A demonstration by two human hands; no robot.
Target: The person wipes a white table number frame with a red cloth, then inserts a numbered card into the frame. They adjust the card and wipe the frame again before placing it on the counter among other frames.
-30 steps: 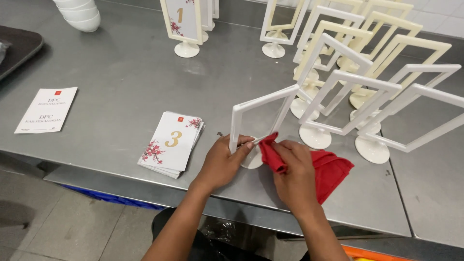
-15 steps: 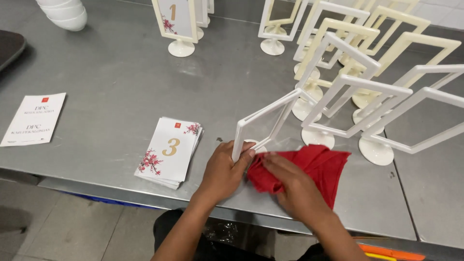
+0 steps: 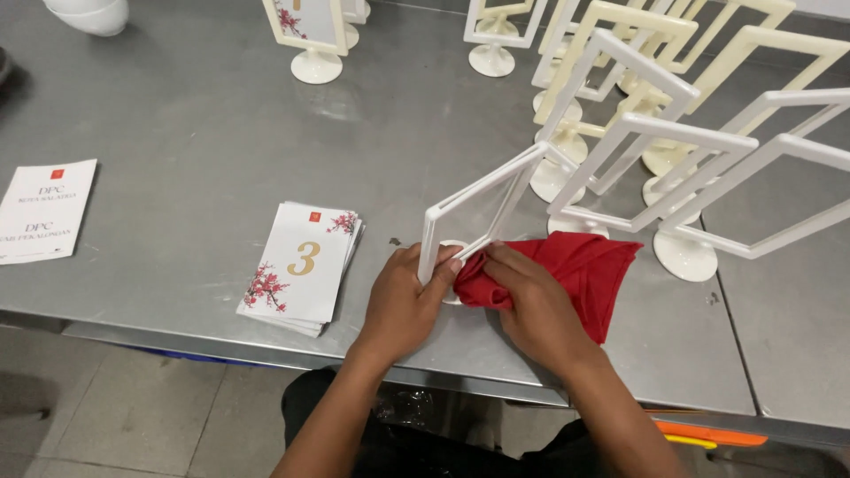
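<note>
A white plastic sign frame (image 3: 482,199) on a round base stands tilted at the near edge of the steel table (image 3: 195,150). My left hand (image 3: 405,301) grips its lower left corner and base. My right hand (image 3: 531,305) is bunched on a red cloth (image 3: 589,265) and presses it against the bottom bar of the frame. The rest of the cloth lies spread on the table to the right of my hand.
A stack of white number cards with red blossoms (image 3: 304,265) lies left of my hands. Another card pile (image 3: 44,211) sits at the far left. Several empty cream and white frames (image 3: 691,133) crowd the right and back. A frame holding a card (image 3: 305,26) stands behind.
The cloth, first bunched high in my right hand, has come down and spread on the table. My right hand has slid along the frame's bottom bar. My left hand has stayed on the frame.
</note>
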